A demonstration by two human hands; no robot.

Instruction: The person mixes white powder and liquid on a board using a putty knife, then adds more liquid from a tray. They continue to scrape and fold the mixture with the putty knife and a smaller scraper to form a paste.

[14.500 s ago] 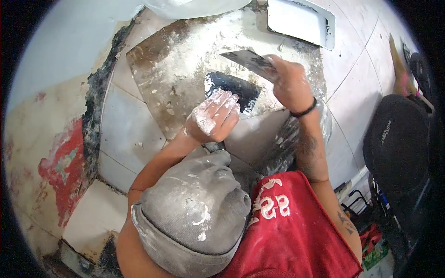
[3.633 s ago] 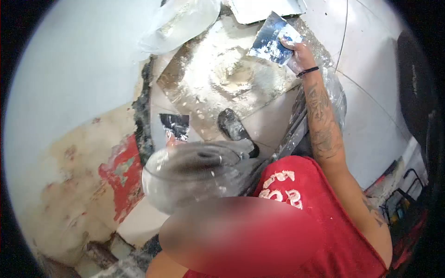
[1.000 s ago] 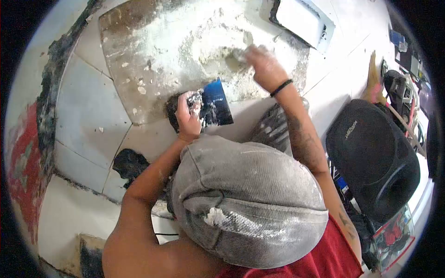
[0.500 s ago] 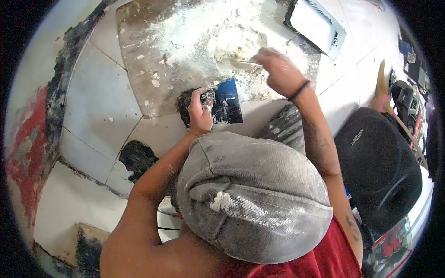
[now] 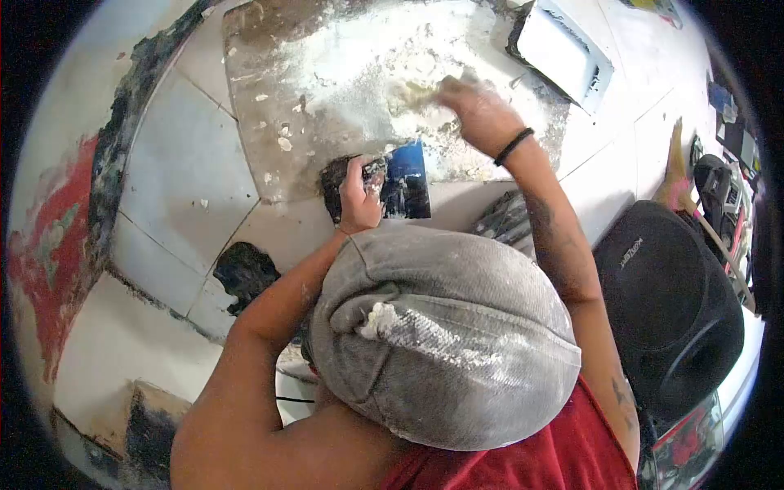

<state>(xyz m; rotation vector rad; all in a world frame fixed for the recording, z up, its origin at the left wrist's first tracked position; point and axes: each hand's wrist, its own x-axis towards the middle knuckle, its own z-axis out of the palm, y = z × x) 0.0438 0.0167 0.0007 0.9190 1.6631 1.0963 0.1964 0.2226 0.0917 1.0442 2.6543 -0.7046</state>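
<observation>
Head view:
1. Left hand (image 5: 360, 204): fingers clasp the blade (image 5: 411, 174) at the board's (image 5: 278, 90) near edge.
2. Blade: probably light, springy, slick where smeared; grip one edge.
3. Right hand (image 5: 487, 121): over board; finger hold cannot be told.

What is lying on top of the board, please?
White material and loose flakes lie on the board. The right hand hides some material, and the left hand with the blade hides part of the near edge; what is beneath them cannot be seen.
</observation>
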